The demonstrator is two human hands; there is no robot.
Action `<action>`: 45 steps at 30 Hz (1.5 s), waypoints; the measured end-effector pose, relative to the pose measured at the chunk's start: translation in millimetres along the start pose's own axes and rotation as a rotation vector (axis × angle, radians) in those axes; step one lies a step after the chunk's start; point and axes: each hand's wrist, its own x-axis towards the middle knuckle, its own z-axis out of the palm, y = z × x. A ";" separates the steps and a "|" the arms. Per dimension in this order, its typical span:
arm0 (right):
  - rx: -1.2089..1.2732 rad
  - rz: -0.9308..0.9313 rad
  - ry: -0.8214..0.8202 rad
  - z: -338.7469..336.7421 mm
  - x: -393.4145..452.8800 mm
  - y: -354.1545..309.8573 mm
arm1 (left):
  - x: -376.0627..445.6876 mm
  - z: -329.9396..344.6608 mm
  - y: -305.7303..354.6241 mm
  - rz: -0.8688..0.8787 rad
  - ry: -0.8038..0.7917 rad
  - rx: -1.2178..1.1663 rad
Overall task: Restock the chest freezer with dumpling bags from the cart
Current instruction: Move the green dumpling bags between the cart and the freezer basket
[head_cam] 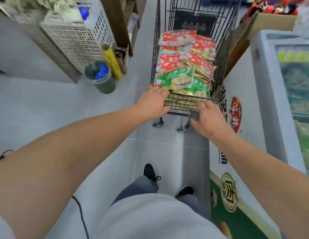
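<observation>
A person stands behind a wire cart (pixel 224 54) in a narrow aisle, both arms stretched toward its near end. The left hand (pixel 153 104) rests at the cart's near rim, fingers (pixel 161 92) extended and close together, touching the edge of a green dumpling bag (pixel 174 78). The right hand (pixel 209 118) hovers at the rim with fingers loosely curled; whether they grip the wire cannot be told. Dumpling bags (pixel 186 56), red ones beyond green ones, lie flat in an overlapping pile, the pile's long axis running away from the person along the cart. The chest freezer (pixel 264 94) stands just beside the cart on the right.
</observation>
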 end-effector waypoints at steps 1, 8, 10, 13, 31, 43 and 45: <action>-0.013 -0.007 -0.015 2.1 9.7 -6.4 | 1.5 1.5 -10.0 -0.016 -0.007 -0.016; -0.027 -0.026 -0.084 9.2 65.2 -24.8 | 20.0 16.3 -53.1 -0.071 -0.028 -0.098; -0.043 -0.035 -0.096 9.5 78.2 -22.6 | 28.6 18.6 -58.7 -0.068 -0.036 -0.099; -0.052 -0.047 -0.134 12.2 110.9 -13.7 | 55.4 25.4 -65.2 -0.074 -0.081 -0.118; 0.031 -0.034 -0.421 67.8 225.0 29.0 | 169.1 79.4 -67.1 -0.019 -0.293 -0.034; 0.126 -0.024 -0.197 91.4 202.4 31.4 | 151.8 102.3 -63.8 -0.037 -0.223 -0.038; 0.142 -0.007 -0.188 96.8 194.5 31.0 | 145.2 104.9 -62.9 -0.027 -0.223 -0.033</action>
